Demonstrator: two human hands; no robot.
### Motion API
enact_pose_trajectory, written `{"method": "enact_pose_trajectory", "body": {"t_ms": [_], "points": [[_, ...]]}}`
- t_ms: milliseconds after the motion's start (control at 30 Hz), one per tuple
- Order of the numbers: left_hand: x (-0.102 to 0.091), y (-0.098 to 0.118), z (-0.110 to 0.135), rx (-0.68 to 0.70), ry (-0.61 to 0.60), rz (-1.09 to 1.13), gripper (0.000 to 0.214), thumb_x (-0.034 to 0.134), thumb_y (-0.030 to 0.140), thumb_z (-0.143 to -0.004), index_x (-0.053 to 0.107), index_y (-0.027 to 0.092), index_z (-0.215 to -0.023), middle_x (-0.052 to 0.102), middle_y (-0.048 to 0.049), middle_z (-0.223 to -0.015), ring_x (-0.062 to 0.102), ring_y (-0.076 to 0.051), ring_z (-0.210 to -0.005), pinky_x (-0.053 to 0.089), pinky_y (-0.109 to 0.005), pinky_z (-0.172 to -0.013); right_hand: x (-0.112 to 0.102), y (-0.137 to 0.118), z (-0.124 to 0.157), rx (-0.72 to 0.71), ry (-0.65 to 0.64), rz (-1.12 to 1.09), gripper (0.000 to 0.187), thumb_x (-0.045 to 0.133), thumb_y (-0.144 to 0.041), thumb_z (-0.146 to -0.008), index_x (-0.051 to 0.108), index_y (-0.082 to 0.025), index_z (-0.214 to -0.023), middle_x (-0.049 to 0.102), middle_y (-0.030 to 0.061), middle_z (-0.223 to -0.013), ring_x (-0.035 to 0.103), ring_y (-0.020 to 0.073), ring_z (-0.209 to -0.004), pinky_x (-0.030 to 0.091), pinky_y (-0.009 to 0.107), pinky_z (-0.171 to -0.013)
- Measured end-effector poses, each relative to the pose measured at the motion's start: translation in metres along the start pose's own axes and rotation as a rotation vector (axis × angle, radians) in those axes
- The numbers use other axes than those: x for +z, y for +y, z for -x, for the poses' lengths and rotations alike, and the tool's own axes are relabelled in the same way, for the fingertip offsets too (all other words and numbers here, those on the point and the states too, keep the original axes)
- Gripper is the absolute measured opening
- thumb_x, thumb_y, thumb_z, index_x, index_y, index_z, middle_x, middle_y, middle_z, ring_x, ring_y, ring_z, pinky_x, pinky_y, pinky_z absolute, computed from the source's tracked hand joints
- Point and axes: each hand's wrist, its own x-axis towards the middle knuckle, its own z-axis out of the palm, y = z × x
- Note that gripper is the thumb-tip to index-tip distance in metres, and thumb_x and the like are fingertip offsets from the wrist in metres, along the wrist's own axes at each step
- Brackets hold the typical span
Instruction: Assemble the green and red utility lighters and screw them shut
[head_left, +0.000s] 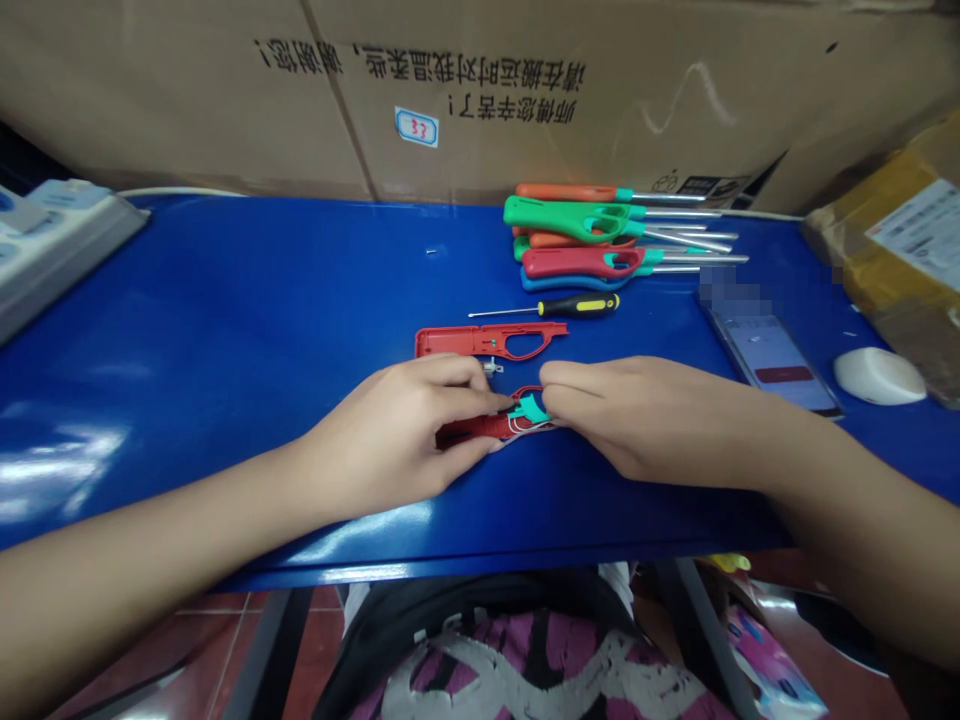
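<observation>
My left hand [409, 430] and my right hand [637, 415] meet over an opened red lighter half [480, 428] lying on the blue table [225, 330]. Both hands pinch it; their fingertips close around its teal trigger piece [531, 408] and thin white wires. Just behind them lies the other red shell half [487, 342], face up. A black and yellow screwdriver [559, 307] rests a little farther back.
A stack of long-nosed lighters [592, 235] in green, orange, red and blue sits at the back. A phone [772, 350] and a white mouse [879, 376] lie at the right beside a brown parcel [900, 240]. A power strip [52, 235] is far left. Cardboard boxes [480, 90] line the back.
</observation>
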Motion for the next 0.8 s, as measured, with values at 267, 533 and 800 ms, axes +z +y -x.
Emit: {"method": "enact_pose_trajectory", "body": {"t_ms": [267,533,800], "points": [[0.0008,-0.0006,-0.0006,0.0,0.015,-0.007,0.025,0.07,0.02,-0.091,0.075,0.017,-0.116,0.072,-0.0061,-0.104,0.069,-0.02,-0.098,0.057,-0.033,-0.085,-0.0035,-0.0001,0.0024,-0.026,0.069,0.019,0.022,0.044,0.0,-0.087,0.056,-0.018,-0.091,0.055,0.0039,-0.086,0.044,0.0159,-0.066,0.033,0.028,-0.059],[0.0016,-0.0009,0.0,-0.005,0.012,0.016,0.025,0.071,0.016,-0.089,0.076,0.016,-0.114,0.072,-0.0056,-0.102,0.069,-0.02,-0.096,0.057,-0.031,-0.08,-0.0016,-0.0024,0.004,-0.021,0.056,0.09,0.018,0.047,-0.002,-0.088,0.054,-0.019,-0.09,0.052,0.0017,-0.084,0.042,0.0149,-0.061,0.03,0.029,-0.055],[0.0002,0.0006,-0.0017,-0.02,-0.018,0.006,0.026,0.069,0.017,-0.09,0.076,0.016,-0.115,0.071,-0.0063,-0.102,0.068,-0.021,-0.096,0.056,-0.034,-0.082,0.0018,-0.0035,0.0019,-0.072,0.032,0.179,0.02,0.052,0.0,-0.08,0.054,-0.018,-0.088,0.052,0.002,-0.085,0.044,0.0155,-0.064,0.03,0.03,-0.055]]}}
